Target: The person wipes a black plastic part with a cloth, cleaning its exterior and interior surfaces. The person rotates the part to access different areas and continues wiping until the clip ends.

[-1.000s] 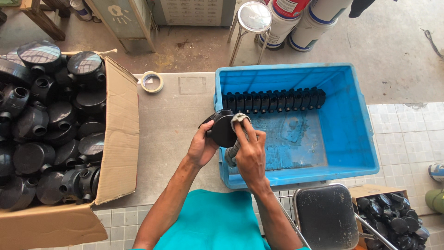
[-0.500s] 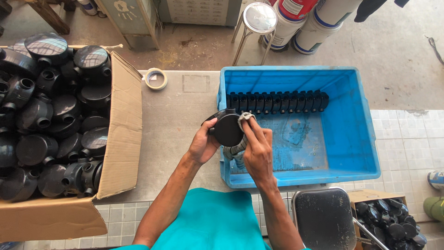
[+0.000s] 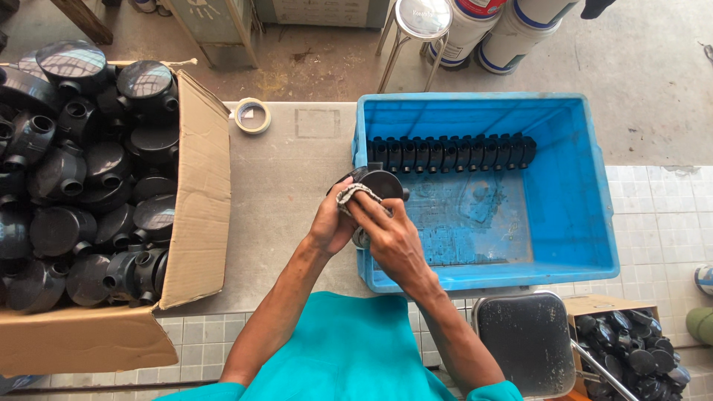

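Note:
My left hand [image 3: 329, 224] grips a round black plastic junction box [image 3: 385, 183] at the near-left corner of a blue crate [image 3: 572, 223]. My right hand [image 3: 386, 234] presses a small grey cloth [image 3: 347, 196] against the box's left side. Both hands hover over the crate's left rim, above a grey table [image 3: 290, 178]. Inside the crate, a row of several black boxes [image 3: 451, 152] stands along the far wall.
A cardboard carton [image 3: 197, 186] full of black round boxes sits at the left. A tape roll [image 3: 252, 115] lies on the table's far edge. A metal stool [image 3: 420, 22] and white buckets stand beyond. A dark tray [image 3: 529, 341] and another box of black parts [image 3: 631, 349] are at the lower right.
The cloth under my right hand has shifted from the box's right side to its left side. The box stays at the crate's corner.

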